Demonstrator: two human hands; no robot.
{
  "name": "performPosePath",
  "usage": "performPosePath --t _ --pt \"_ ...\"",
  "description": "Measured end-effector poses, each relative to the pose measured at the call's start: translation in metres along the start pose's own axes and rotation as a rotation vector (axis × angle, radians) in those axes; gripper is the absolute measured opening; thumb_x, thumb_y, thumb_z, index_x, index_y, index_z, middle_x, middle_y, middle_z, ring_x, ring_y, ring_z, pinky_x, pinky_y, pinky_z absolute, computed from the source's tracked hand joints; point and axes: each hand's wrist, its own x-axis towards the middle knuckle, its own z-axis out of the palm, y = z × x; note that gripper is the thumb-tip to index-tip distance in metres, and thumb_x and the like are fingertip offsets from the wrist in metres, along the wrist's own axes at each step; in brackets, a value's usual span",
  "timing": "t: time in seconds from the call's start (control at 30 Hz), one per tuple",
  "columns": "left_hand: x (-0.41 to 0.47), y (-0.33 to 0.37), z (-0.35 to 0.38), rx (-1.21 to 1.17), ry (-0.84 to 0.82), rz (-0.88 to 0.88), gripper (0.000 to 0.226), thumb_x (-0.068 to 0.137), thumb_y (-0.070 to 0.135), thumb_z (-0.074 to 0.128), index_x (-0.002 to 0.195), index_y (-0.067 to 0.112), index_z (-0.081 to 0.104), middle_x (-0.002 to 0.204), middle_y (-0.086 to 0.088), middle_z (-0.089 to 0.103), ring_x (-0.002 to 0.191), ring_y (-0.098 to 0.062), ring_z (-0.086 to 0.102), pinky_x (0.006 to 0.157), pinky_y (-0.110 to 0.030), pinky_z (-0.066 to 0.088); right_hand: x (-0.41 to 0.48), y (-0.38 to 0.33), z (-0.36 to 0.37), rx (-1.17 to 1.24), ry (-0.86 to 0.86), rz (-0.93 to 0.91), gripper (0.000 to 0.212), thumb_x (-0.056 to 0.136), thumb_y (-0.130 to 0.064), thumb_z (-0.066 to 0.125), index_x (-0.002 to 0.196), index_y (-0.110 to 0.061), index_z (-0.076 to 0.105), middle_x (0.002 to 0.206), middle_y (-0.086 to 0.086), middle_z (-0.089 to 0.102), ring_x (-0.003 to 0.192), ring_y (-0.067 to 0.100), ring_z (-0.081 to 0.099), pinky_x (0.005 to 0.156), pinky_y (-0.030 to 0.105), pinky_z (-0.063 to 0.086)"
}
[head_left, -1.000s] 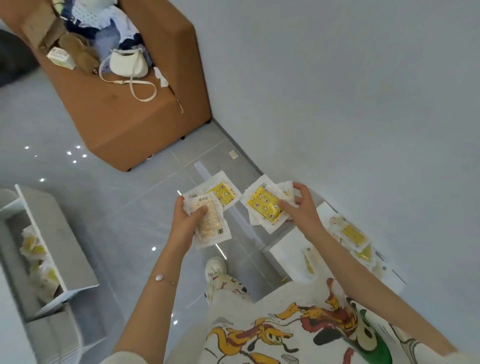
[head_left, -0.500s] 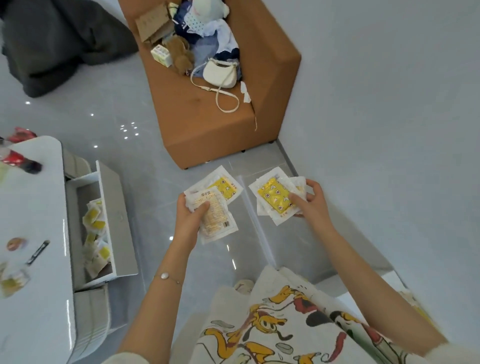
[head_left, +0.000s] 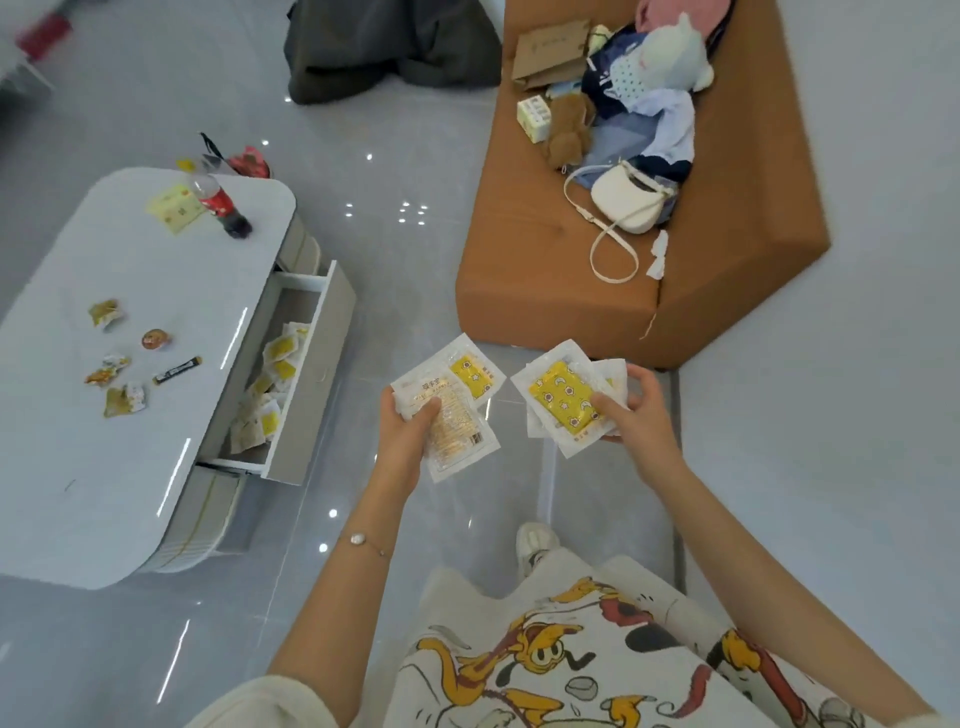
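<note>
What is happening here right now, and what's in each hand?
A person stands on a tiled floor with packets in both hands. The left hand grips two white packets, thumb across the top one. The right hand holds a small stack with a yellow-printed packet on top. To the left, the open drawer of the white table holds loose packets of the same kind. Neither hand is over the drawer.
</note>
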Motion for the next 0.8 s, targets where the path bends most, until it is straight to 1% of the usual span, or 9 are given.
performPosePath --t 0.1,0.17,0.3,0.43,0.53,0.6,0.63,0.7,0.8 --pt "0.005 0.003 0.001 -0.102 0.099 -0.012 0.047 0.091 0.009 0.063 0.13 0.02 0.039 0.123 -0.003 0.06 0.107 -0.023 0.064 0.089 -0.048 0.055 0.027 -0.019 0.013 -0.057 -0.112 -0.005 0.047 0.088 -0.009 0.065 0.127 -0.021 0.041 0.105 -0.002 0.065 0.08 0.01 0.069 0.056 0.024 0.057" --pt "0.008 0.004 -0.002 -0.167 0.172 -0.015 0.046 0.091 0.008 0.062 0.129 0.021 0.04 0.12 -0.003 0.062 0.104 -0.021 0.066 0.087 -0.048 0.056 0.044 -0.029 0.025 -0.096 -0.184 -0.01 0.048 0.088 -0.008 0.065 0.128 -0.018 0.041 0.108 0.0 0.066 0.08 0.01 0.07 0.055 0.024 0.056" --pt "0.016 0.005 -0.016 -0.231 0.288 0.001 0.043 0.09 0.007 0.063 0.124 0.023 0.042 0.119 -0.003 0.062 0.102 -0.019 0.066 0.084 -0.045 0.057 0.074 -0.046 0.059 -0.131 -0.287 -0.035 0.046 0.088 -0.005 0.064 0.125 -0.019 0.041 0.115 0.009 0.064 0.086 0.017 0.069 0.055 0.024 0.056" --pt "0.034 0.007 -0.042 -0.261 0.402 0.0 0.041 0.09 0.008 0.064 0.122 0.022 0.042 0.117 -0.001 0.062 0.102 -0.02 0.066 0.083 -0.043 0.057 0.102 -0.057 0.108 -0.163 -0.392 -0.041 0.046 0.088 -0.004 0.064 0.125 -0.02 0.041 0.118 0.009 0.063 0.091 0.022 0.068 0.058 0.026 0.057" --pt "0.051 0.006 -0.066 -0.265 0.477 0.005 0.039 0.09 0.008 0.064 0.12 0.022 0.044 0.114 -0.001 0.063 0.099 -0.018 0.066 0.079 -0.038 0.057 0.121 -0.062 0.149 -0.187 -0.458 -0.049 0.045 0.088 -0.005 0.064 0.122 -0.022 0.042 0.121 0.009 0.062 0.099 0.027 0.067 0.065 0.032 0.06" --pt "0.068 0.008 -0.088 -0.277 0.522 0.013 0.039 0.089 0.008 0.064 0.121 0.022 0.045 0.114 0.0 0.063 0.1 -0.018 0.065 0.077 -0.035 0.057 0.136 -0.067 0.183 -0.214 -0.496 -0.053 0.046 0.087 -0.006 0.065 0.124 -0.021 0.042 0.12 0.01 0.063 0.1 0.027 0.067 0.071 0.037 0.06" --pt "0.077 0.012 -0.098 -0.291 0.531 0.022 0.039 0.09 0.008 0.064 0.12 0.022 0.044 0.112 0.001 0.063 0.099 -0.016 0.065 0.075 -0.033 0.057 0.144 -0.071 0.201 -0.221 -0.512 -0.055 0.046 0.087 -0.006 0.065 0.125 -0.021 0.042 0.119 0.009 0.063 0.098 0.026 0.068 0.069 0.036 0.06" --pt "0.098 0.02 -0.12 -0.318 0.549 0.023 0.04 0.09 0.007 0.063 0.121 0.021 0.042 0.11 0.003 0.062 0.098 -0.015 0.064 0.074 -0.032 0.057 0.159 -0.08 0.237 -0.227 -0.536 -0.056 0.048 0.087 -0.006 0.065 0.127 -0.019 0.042 0.119 0.007 0.062 0.097 0.024 0.068 0.06 0.03 0.059" --pt "0.134 0.033 -0.16 -0.361 0.571 0.001 0.049 0.089 0.007 0.065 0.131 0.015 0.039 0.119 -0.005 0.061 0.102 -0.022 0.065 0.082 -0.041 0.057 0.184 -0.092 0.289 -0.241 -0.531 -0.044 0.054 0.086 -0.007 0.067 0.132 -0.018 0.04 0.12 0.006 0.06 0.096 0.02 0.068 0.06 0.028 0.057"
